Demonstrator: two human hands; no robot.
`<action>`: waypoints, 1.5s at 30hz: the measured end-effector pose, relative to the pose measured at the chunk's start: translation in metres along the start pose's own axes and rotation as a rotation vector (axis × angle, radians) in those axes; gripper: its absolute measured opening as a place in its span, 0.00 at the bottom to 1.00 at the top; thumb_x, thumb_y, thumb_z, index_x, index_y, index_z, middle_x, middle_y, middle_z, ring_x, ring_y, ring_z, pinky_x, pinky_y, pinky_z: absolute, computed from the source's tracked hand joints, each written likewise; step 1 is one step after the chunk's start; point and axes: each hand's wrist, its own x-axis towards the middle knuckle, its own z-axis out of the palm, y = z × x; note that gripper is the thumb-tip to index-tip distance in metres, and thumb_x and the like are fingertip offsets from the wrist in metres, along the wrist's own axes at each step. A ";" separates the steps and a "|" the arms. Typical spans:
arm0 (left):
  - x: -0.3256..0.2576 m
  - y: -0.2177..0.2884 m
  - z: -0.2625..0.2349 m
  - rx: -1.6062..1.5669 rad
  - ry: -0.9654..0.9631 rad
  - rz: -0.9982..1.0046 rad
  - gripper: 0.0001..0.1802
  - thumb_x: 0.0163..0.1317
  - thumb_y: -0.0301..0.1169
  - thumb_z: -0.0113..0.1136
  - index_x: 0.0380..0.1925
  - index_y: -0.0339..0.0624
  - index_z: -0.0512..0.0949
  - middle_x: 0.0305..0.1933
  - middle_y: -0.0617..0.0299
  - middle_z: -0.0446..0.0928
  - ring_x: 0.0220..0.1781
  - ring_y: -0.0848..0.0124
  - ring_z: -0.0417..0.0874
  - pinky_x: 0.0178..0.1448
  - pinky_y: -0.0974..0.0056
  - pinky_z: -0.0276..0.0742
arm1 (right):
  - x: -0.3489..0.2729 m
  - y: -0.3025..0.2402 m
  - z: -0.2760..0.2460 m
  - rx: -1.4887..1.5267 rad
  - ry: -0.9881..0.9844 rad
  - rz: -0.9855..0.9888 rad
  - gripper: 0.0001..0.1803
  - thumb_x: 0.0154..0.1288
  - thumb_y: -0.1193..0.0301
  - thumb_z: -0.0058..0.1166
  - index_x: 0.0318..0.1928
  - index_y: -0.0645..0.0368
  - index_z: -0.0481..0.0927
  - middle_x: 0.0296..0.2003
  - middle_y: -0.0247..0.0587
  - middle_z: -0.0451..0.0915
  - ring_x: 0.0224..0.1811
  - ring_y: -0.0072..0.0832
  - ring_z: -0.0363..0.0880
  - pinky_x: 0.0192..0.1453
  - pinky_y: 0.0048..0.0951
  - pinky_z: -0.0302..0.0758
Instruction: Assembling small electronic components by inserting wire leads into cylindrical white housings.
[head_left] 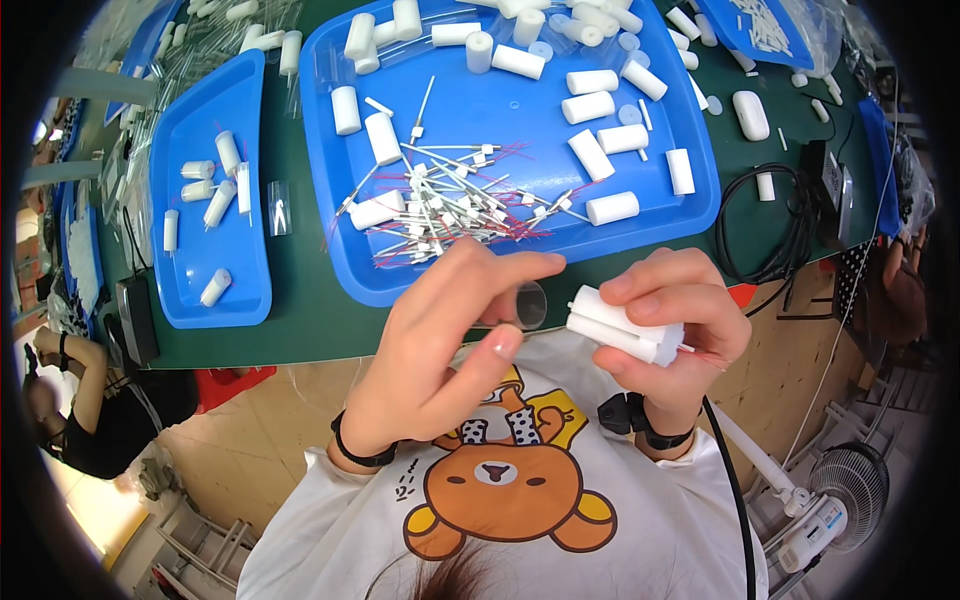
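Note:
Above the near edge of the table, my right hand [690, 310] is closed round a white grooved cylinder [620, 328]. A thin white rod with pink wires sticks out of its right end. My left hand [450, 330] is curled round a clear plastic tube [532, 306]; its round open end faces the cylinder, a short gap apart, and the rest is hidden by my fingers. Just beyond both hands lies a large blue tray [560, 248]. In it are a heap of thin white rods with pink wires [450, 205] and several white cylinders [612, 208].
A smaller blue tray [200, 308] at the left holds several filled tubes [215, 287]. A coiled black cable [765, 225] and a white oval case [750, 115] lie at the right. A fan [840, 500] stands at lower right. Another person's arm [85, 380] shows at far left.

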 end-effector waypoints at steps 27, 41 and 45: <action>-0.004 0.004 0.004 0.350 -0.096 -0.012 0.16 0.47 0.29 0.65 0.35 0.37 0.73 0.28 0.57 0.68 0.28 0.59 0.73 0.31 0.60 0.70 | -0.007 0.002 0.015 0.250 -0.119 0.327 0.15 0.50 0.86 0.61 0.41 0.68 0.78 0.42 0.47 0.77 0.46 0.31 0.78 0.48 0.28 0.77; -0.011 0.003 0.004 0.230 -0.178 -0.020 0.18 0.52 0.29 0.62 0.40 0.34 0.68 0.29 0.53 0.73 0.31 0.55 0.77 0.31 0.60 0.73 | -0.007 0.001 0.021 0.008 -0.128 0.355 0.16 0.46 0.75 0.67 0.39 0.56 0.84 0.43 0.38 0.70 0.38 0.26 0.72 0.43 0.24 0.70; -0.015 0.002 0.011 0.033 -0.133 -0.113 0.17 0.57 0.29 0.58 0.44 0.34 0.67 0.29 0.54 0.75 0.28 0.62 0.80 0.30 0.65 0.73 | -0.009 0.004 0.020 0.047 -0.152 0.341 0.19 0.48 0.75 0.65 0.44 0.61 0.80 0.45 0.40 0.71 0.43 0.28 0.73 0.46 0.27 0.70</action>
